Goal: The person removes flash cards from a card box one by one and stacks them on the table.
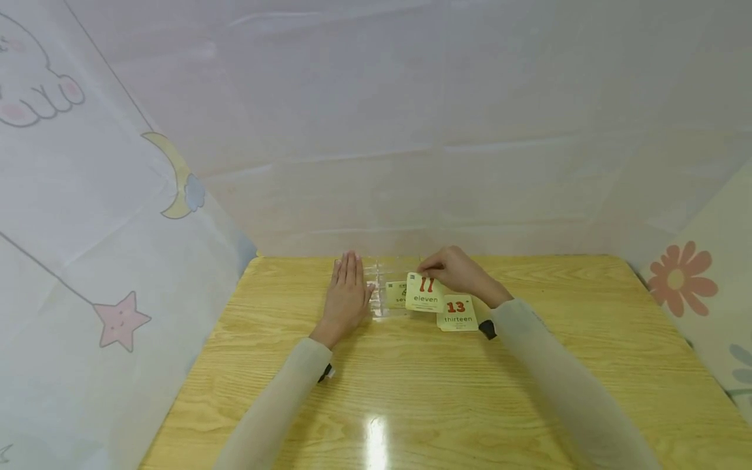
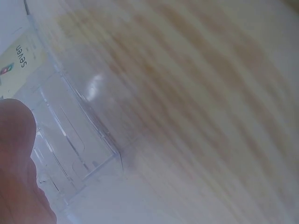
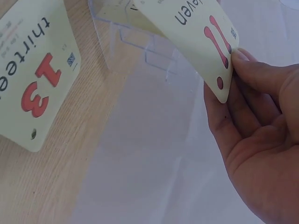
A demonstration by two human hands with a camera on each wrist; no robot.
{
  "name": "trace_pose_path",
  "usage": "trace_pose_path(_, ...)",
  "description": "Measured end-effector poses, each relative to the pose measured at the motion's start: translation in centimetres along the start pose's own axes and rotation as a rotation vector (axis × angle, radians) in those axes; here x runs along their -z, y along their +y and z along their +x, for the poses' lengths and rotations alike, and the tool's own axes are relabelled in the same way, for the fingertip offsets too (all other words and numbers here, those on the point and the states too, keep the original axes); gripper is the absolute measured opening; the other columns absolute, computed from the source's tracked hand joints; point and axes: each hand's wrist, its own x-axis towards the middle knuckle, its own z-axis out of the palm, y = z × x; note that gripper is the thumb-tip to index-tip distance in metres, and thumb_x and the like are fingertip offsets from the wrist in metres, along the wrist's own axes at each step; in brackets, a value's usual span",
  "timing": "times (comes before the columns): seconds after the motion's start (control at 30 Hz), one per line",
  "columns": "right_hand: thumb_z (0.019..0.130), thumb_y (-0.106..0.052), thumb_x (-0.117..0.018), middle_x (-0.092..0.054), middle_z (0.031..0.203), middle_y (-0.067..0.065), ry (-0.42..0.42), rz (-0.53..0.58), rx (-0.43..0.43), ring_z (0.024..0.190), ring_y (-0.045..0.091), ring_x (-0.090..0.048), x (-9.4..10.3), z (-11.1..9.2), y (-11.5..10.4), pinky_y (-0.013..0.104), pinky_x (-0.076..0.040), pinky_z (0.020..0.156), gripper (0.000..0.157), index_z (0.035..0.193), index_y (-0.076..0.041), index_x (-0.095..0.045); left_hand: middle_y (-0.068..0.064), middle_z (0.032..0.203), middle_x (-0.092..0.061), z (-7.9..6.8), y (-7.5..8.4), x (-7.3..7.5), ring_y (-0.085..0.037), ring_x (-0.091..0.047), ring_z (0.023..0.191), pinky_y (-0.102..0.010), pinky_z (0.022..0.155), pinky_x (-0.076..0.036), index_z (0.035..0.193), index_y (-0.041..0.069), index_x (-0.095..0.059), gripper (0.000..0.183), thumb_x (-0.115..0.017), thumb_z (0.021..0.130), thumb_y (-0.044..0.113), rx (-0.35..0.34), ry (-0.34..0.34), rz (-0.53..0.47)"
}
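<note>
A pale card printed "11 eleven" is pinched at its far edge by the fingertips of the right hand and is held tilted above a clear plastic case at the far middle of the wooden tabletop. The left hand is laid flat, fingers straight and together, on the left part of the case. A "seven" card is seen inside the case. A "13 thirteen" card lies flat on the tabletop, just near and right of the held card.
</note>
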Motion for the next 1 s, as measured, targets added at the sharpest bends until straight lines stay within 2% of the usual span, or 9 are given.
trace_pose_path(0.1,0.103,-0.003,-0.063,-0.08,0.116,0.017,-0.025,0.031,-0.03,0.099,0.028,-0.078,0.4,-0.4,0.4,0.028,-0.058,0.074,0.024,0.122,-0.001,-0.078,-0.023,0.175,0.001,0.0,0.0,-0.1,-0.038,-0.007,0.166,-0.048,0.137,-0.005,0.166,-0.006,-0.013,0.075,-0.036,0.114,0.043,0.003,-0.005,-0.007)
trace_pose_path(0.23,0.103,-0.003,-0.063,-0.08,0.117,0.018,-0.043,0.052,-0.043,0.1,0.026,-0.078,0.8,-0.8,1.1,0.032,-0.062,0.079,0.024,0.122,0.001,-0.077,-0.024,0.175,0.002,0.0,0.0,-0.1,-0.038,-0.008,0.166,-0.048,0.136,-0.004,0.166,-0.006,-0.012,0.075,-0.035,0.115,0.043,0.0,-0.006,-0.006)
trace_pose_path(0.43,0.103,-0.005,-0.063,-0.08,0.116,0.019,-0.071,0.056,-0.066,0.096,0.024,-0.078,1.0,-1.2,2.2,0.032,-0.063,0.078,0.023,0.119,0.0,-0.079,-0.024,0.175,0.004,0.0,-0.2,0.2,-0.039,-0.006,0.166,-0.049,0.137,-0.004,0.166,-0.006,-0.007,0.076,-0.033,0.115,0.043,-0.001,-0.023,-0.02)
trace_pose_path(0.67,0.104,-0.008,-0.064,-0.079,0.116,0.019,-0.098,0.079,-0.078,0.097,0.022,-0.078,1.0,-1.9,3.7,0.042,-0.065,0.082,0.023,0.12,-0.001,-0.079,-0.023,0.176,0.004,0.0,-0.1,0.1,-0.038,-0.005,0.167,-0.048,0.137,-0.005,0.166,-0.006,-0.01,0.075,-0.033,0.115,0.043,0.0,-0.022,-0.033)
trace_pose_path(0.8,0.103,-0.009,-0.066,-0.079,0.117,0.02,-0.101,0.088,-0.09,0.097,0.023,-0.078,1.1,-2.1,4.6,0.04,-0.065,0.082,0.023,0.12,0.001,-0.078,-0.024,0.175,0.005,0.2,0.0,-0.1,-0.038,-0.006,0.167,-0.048,0.137,-0.003,0.166,-0.006,-0.008,0.075,-0.032,0.115,0.044,-0.003,-0.018,-0.022)
trace_pose_path(1.0,0.103,-0.01,-0.067,-0.074,0.128,0.026,-0.127,0.088,-0.124,0.102,0.027,-0.077,0.9,-2.4,6.4,0.042,-0.064,0.082,0.022,0.119,0.0,-0.079,-0.023,0.175,0.004,0.3,0.0,-0.3,-0.038,-0.006,0.167,-0.048,0.137,-0.004,0.166,-0.006,-0.01,0.075,-0.033,0.115,0.044,-0.001,-0.012,-0.008)
